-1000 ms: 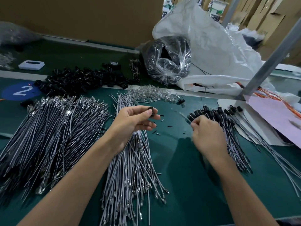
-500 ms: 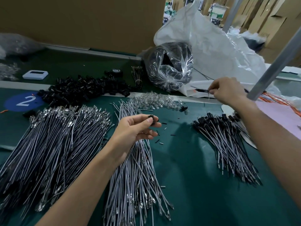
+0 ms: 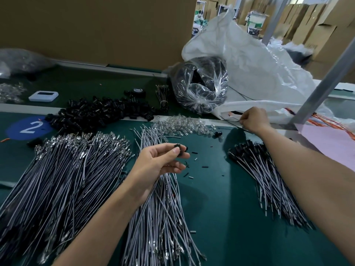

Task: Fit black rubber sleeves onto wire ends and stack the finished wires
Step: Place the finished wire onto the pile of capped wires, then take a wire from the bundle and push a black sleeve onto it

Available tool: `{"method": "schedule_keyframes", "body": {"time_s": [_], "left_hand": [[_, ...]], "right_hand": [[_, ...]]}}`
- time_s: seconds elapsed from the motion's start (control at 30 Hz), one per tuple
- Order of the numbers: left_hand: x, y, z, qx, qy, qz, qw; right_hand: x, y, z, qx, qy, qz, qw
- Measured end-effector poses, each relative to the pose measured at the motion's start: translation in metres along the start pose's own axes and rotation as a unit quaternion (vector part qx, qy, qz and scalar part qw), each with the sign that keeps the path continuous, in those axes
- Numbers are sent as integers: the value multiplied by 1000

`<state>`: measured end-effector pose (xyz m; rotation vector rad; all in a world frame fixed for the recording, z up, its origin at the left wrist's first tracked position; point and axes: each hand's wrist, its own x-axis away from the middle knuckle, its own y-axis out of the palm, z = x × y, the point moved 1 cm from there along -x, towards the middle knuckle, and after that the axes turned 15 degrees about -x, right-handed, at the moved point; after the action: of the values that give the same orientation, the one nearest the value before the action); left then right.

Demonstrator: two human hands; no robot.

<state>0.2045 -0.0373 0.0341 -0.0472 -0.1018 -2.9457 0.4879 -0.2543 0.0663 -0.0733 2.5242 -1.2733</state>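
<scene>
Head view: the left hand (image 3: 161, 162) pinches a black rubber sleeve (image 3: 179, 148) at centre. The right hand (image 3: 253, 120), at two o'clock from it, pinches a thin wire (image 3: 229, 119) lying roughly nine-to-three. The finished stack (image 3: 269, 179) lies at four o'clock.

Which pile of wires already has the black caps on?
The right-hand pile: its far ends wear black sleeves. The big left pile and the middle pile show only bare grey or metal ends.
</scene>
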Motion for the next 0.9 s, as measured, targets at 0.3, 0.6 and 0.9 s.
{"method": "schedule_keyframes", "body": {"time_s": [0.3, 0.6, 0.9], "left_hand": [[0, 1, 1, 8, -1, 5, 1000], [2, 3, 1, 14, 1, 13, 1000], [5, 4, 2, -2, 23, 12, 1000]], "right_hand": [[0, -31, -17, -71, -37, 56, 995], [140, -36, -94, -557, -48, -32, 829], [183, -7, -128, -664, -85, -6, 743]]}}
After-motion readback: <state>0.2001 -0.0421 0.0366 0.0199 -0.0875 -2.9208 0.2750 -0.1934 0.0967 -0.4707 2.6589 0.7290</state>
